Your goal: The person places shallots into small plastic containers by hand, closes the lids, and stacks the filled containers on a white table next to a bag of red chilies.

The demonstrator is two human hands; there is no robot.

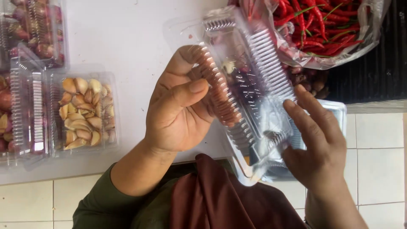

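Overhead, then: a white table is looked down on from a head camera, with pale floor tiles below its edge.

Box: an empty clear clamshell box is held up between both hands, above the table edge and tilted, its ribbed lid and base partly spread, so the hinge is kept free.

Left hand: the left hand is closed on the box's left long edge, thumb on top and fingers behind the plastic, so the box is carried by this grip.

Right hand: the right hand is laid against the lower right corner, fingers nearly straight and pressed flat on the plastic; the box is steadied there, not clasped.

Garlic: a shut clear box of garlic cloves is set on the table at the left, well apart from the hands.

Shallots: boxes of reddish shallots are lined up beside the garlic, at the left edge.

Chillies: a clear bag of red chillies is left open at the top right, just beyond the held box.

Clothing: green sleeves and dark red cloth are seen at the bottom.
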